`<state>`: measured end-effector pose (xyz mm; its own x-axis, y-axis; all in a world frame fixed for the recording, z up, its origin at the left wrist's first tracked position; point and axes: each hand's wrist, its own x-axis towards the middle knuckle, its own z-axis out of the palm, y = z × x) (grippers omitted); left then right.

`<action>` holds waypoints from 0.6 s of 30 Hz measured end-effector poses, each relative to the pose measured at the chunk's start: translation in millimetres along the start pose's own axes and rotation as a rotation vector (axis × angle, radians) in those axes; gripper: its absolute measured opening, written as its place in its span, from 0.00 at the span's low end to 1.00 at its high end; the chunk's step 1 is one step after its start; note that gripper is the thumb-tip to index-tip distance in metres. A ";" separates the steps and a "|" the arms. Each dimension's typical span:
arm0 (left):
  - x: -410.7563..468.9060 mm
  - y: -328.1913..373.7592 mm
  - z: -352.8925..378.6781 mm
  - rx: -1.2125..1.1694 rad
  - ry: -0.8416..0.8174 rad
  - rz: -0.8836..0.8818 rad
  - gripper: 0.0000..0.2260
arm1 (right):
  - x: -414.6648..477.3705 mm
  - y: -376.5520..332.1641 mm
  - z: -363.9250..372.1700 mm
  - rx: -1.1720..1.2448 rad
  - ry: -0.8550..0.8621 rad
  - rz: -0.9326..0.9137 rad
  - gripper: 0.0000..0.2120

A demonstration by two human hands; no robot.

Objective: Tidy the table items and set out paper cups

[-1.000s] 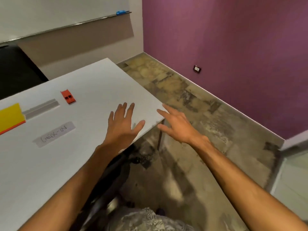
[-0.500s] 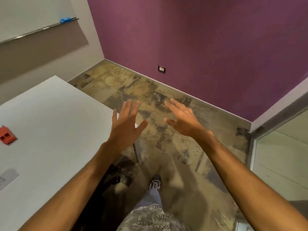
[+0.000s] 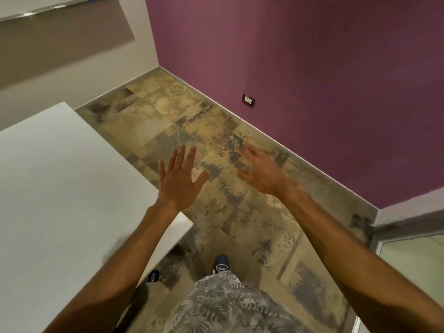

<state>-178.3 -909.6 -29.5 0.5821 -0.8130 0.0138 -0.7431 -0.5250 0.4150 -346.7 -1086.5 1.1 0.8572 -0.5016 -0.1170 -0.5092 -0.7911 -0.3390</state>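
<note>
White table, bare near its right edge; no paper cups in view.
Left hand and right hand spread, empty, past that edge over floor, likely walking elsewhere for items.

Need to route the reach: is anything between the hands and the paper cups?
Cannot say: no cups are in view. Both the left hand and right hand are open and empty over bare floor, beside the table.
</note>
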 end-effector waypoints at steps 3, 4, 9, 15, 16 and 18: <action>33.8 -5.9 -1.5 -0.017 0.007 -0.042 0.33 | 48.1 4.3 -9.0 -0.009 -0.039 -0.050 0.34; 43.7 -9.0 -2.0 -0.027 0.023 -0.047 0.33 | 64.9 5.1 -11.1 -0.020 -0.052 -0.069 0.34; 94.1 -26.1 2.9 -0.053 0.056 -0.155 0.35 | 153.8 7.3 -16.1 -0.022 -0.113 -0.150 0.33; 180.6 -47.0 4.4 -0.050 0.110 -0.311 0.34 | 277.2 18.0 -18.1 -0.014 -0.203 -0.266 0.34; 197.2 -50.1 2.1 -0.045 0.119 -0.337 0.34 | 298.4 19.6 -19.6 -0.007 -0.211 -0.291 0.34; 231.7 -55.6 -4.1 -0.038 0.136 -0.381 0.34 | 341.8 21.2 -24.5 -0.001 -0.213 -0.346 0.34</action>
<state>-0.7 -1067.7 -45.6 0.8537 -0.5200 -0.0283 -0.4546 -0.7706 0.4466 -66.4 -1283.3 -23.2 0.9747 -0.1219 -0.1874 -0.1879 -0.9008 -0.3915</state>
